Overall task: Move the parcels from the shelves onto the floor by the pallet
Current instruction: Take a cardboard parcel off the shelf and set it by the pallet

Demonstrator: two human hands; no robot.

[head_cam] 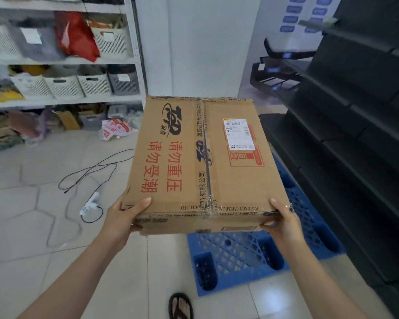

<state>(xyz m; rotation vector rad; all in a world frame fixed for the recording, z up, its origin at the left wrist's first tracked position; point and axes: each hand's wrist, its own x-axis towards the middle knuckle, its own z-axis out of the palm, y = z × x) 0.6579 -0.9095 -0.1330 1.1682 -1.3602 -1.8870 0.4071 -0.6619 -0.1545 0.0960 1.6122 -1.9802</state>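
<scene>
Parcel: a taped cardboard box with red print and a shipping label, held level in the air. Its right part is above the blue pallet and its left part above the tiled floor.
Left hand: the left hand grips the near left corner, thumb on top, fingers curled underneath.
Right hand: the right hand grips the near right corner, thumb on the top edge. The fingers below are hidden, so they are probably wrapped under the bottom.
Step in hand: by my reading, carrying the box away from the black shelves to set it down beside the pallet.
How to do it well: hold the box flat, bend at the knees, and lower it onto bare tile just left of the pallet, not on it. Land the far edge first, then slide the fingers out from beneath.
Watch for: the black cable and white plug on the floor to the left, and the sandalled foot near the pallet's corner. Set the box clear of all three.
Background: white shelves with baskets, well apart from the pallet.
</scene>
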